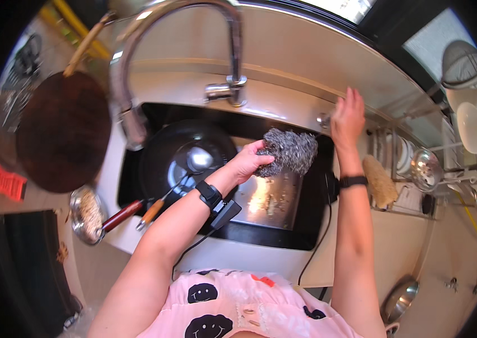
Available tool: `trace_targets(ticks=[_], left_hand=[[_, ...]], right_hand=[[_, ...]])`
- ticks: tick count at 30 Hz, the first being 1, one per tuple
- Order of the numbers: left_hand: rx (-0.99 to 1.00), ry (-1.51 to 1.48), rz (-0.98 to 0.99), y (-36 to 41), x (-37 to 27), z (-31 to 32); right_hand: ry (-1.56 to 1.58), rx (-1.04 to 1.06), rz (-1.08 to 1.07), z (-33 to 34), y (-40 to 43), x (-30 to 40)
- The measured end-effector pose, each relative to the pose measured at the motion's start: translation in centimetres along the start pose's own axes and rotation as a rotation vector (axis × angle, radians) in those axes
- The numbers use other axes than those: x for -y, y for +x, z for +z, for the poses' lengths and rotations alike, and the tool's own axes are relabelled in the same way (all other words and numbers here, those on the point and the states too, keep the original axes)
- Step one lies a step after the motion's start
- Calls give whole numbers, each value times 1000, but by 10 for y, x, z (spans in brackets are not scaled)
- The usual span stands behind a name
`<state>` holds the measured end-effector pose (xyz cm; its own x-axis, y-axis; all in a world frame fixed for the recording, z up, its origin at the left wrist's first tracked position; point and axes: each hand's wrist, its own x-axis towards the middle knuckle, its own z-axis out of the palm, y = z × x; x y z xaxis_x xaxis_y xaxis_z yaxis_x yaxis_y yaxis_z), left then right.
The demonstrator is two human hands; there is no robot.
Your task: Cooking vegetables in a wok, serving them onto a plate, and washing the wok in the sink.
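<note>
My left hand (249, 162) grips a grey, shaggy scouring cloth (292, 148) above the black sink (315, 211), and the cloth hangs out to the right of the fingers. Beyond the sink's right rear corner, my right hand (349, 120) reaches over the counter with its fingers stretched out and nothing seen in it. A small metal knob (323, 120) sits just left of that hand. Inside the sink's left side lies a dark wok (158, 158). A ladle (200, 158) rests in the wok, its wooden handle (152, 213) sticking out over the front rim.
A chrome faucet (118, 78) arches over the sink's left. Left of it are a round dark cutting board (65, 131) and a metal bowl of grain (88, 215). On the right, a loofah (379, 181) lies by a dish rack (398, 158) and hanging utensils.
</note>
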<state>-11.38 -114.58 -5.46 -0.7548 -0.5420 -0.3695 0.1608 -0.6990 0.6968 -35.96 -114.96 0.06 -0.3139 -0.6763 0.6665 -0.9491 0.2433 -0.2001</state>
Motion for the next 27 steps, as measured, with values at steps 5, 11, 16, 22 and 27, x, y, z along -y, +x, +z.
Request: trace_targets(ticks=[5,11,16,22,27], left_hand=[[-122,471,62,-84,-14,-50],[-484,874,338,-155,0,-111],[-769,1676,-176,-201,-8,-123],[-564,2051,-415,-205,3,-132],[-462,2126,-268,-231,-6,-127]], right_hand=[[758,577,-288,-53,-74,113],[890,1289,-126,14,-123,191],[447,965,-213,76,-144,216],[15,1365,-527,124,-187,235],[-11,1448,-542,127,-199,231]])
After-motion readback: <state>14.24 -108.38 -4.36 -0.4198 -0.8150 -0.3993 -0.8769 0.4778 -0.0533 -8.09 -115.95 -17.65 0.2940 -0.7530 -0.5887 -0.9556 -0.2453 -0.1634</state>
